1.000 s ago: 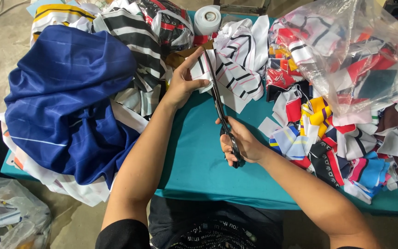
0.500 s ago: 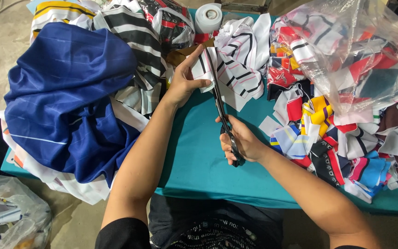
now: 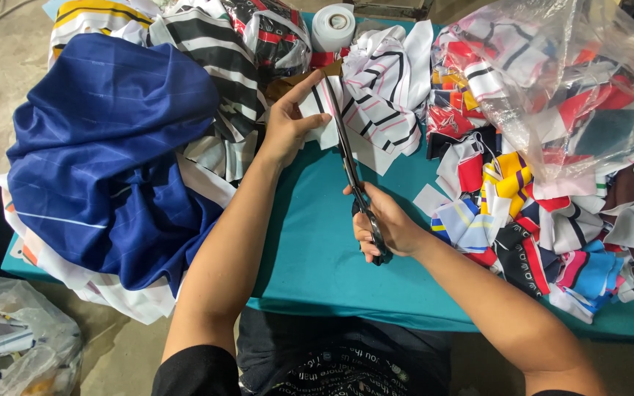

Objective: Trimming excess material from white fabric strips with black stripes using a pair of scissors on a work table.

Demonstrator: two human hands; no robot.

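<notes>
My right hand (image 3: 389, 229) is closed around the dark handles of a pair of long black-bladed scissors (image 3: 354, 180), fingers through the loops, thumb on top. The blades run away from me across the teal cloth-covered table (image 3: 310, 257), and their tips are buried in a white piece of fabric with thin black and pink stripes (image 3: 376, 95), so I cannot tell how far apart they stand there. My left hand (image 3: 288, 128) pinches the near edge of that striped fabric just beside the blades, thumb over the top and forefinger stretched forward.

To my left lies a heap of crumpled dark blue cloth (image 3: 111, 154). To my right is a pile of small multicoloured cut fabric pieces (image 3: 537, 220), with a clear plastic bag stuffed with more scraps (image 3: 566, 81) behind it. A white roll of tape (image 3: 333, 26) stands at the far edge.
</notes>
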